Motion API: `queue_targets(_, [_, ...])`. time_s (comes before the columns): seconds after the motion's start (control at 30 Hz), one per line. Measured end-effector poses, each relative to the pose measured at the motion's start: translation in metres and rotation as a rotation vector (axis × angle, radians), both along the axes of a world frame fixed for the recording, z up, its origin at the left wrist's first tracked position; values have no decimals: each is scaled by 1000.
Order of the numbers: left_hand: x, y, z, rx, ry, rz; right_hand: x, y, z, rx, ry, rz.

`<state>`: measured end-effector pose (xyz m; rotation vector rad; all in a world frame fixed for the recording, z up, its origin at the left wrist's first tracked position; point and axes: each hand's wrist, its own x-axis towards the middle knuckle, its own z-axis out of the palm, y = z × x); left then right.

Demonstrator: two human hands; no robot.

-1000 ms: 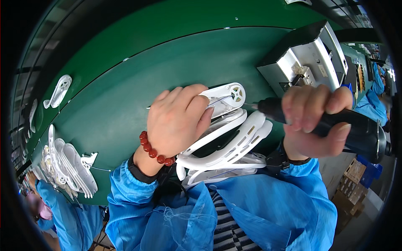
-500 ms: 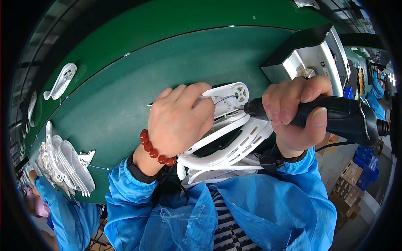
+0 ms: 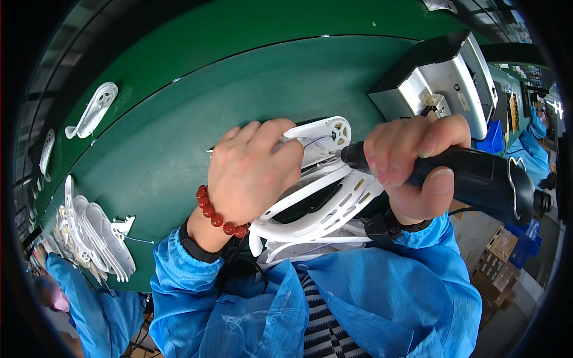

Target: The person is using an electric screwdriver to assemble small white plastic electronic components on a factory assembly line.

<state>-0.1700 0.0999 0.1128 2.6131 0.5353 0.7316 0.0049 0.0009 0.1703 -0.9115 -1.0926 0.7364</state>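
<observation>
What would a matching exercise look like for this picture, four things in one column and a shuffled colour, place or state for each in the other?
Column one:
1. Left hand
2. Right hand
3. Beaded bracelet
4. Pile of curved white parts

Column two:
A. Red
B. Wrapped around the black driver
C. Near the left end of the green table
D. Holding the white casing

Right pairs: 1-D, 2-B, 3-A, 4-C.

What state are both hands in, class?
Left hand: closed, holding a long white plastic part.
Right hand: closed, holding a black cylindrical power screwdriver.
</observation>
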Motion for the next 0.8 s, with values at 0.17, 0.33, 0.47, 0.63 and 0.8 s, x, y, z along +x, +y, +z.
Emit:
queue_targets(0.17, [0,0,-1,-12,-39,-1,-2,-3,3,27,-59,-9])
queue_targets(0.33, [-1,0,2,-11,-28,-1,7,-3,5,75,89,98])
queue_targets(0.47, [-2,1,1,-12,-15,1,8,-2,0,68,104,94])
queue_targets(0.63, [-2,0,1,-11,-27,5,7,-1,-1,46,94,95])
queue_targets(0.8, [-4,1,1,5,-20,12,-3,2,0,10,3,21])
